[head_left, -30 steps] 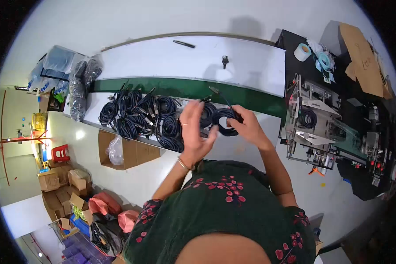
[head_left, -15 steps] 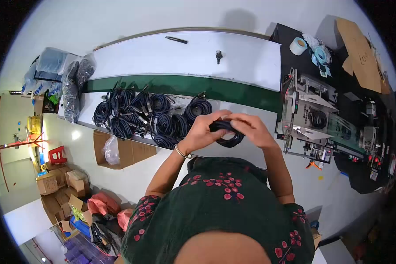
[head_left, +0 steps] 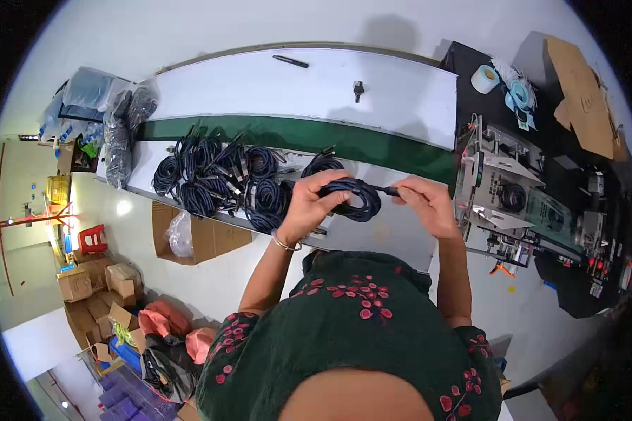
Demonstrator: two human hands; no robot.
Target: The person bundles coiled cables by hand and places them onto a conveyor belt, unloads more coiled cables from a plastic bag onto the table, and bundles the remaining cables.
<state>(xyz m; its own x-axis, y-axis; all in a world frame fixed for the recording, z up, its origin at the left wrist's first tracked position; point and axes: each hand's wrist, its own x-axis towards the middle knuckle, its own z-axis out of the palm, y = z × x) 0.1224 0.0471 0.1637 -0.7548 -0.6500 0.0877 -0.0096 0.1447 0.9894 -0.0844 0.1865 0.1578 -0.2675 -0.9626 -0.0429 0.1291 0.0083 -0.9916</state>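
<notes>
My left hand [head_left: 314,203] is closed around one side of a coiled dark cable [head_left: 364,203], held above the front edge of the workbench. To its right, my right hand [head_left: 428,203] pinches the cable's end [head_left: 388,190], which sticks out straight from the coil. Just behind my left hand another coiled cable [head_left: 321,163] lies on the bench, partly covered by that hand. Further left is a heap of coiled cables [head_left: 207,179], several with metal plugs showing.
A green strip [head_left: 288,133] runs along the bench [head_left: 407,231]. Behind it, a white surface holds a pen [head_left: 291,62] and a small black object [head_left: 359,91]. A machine [head_left: 509,189] with a coil on it stands at right. An open cardboard box [head_left: 221,235] sits below left.
My right hand has moved right, away from the coil, drawing the cable's end out straight. My left hand still grips the coil. The view has shifted slightly.
</notes>
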